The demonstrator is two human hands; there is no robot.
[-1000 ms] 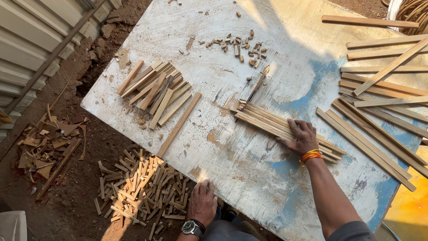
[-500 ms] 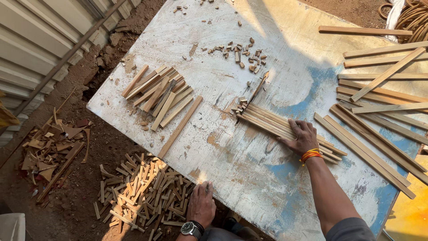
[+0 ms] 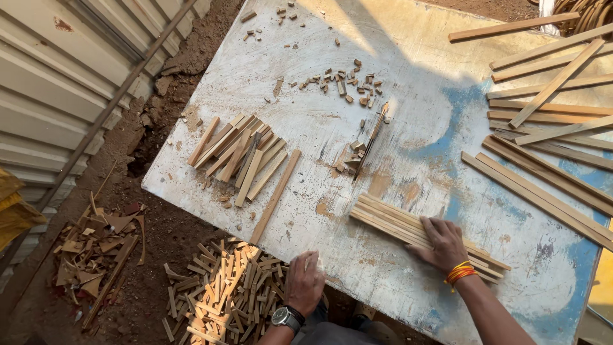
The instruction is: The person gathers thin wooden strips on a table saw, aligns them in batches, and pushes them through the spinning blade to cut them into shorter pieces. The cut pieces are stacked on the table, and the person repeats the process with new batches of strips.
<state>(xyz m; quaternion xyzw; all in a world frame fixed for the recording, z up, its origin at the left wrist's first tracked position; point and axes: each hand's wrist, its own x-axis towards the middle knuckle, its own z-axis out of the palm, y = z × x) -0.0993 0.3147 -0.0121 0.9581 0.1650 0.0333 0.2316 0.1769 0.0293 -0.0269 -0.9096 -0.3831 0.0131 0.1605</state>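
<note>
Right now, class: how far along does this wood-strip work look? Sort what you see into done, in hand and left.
Done: short cut strips piled on the table, more heaped on the ground. In hand: right hand presses a bundle of strips; left hand rests on the table edge. Left: long strips apparently uncut.

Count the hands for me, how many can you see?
2. The left hand rests on the table edge; the right hand presses a bundle of wooden strips.

Worn white-and-blue table [image 3: 408,70] — wooden slats [image 3: 549,121], short sticks [image 3: 239,153], offcuts [image 3: 345,83].
</note>
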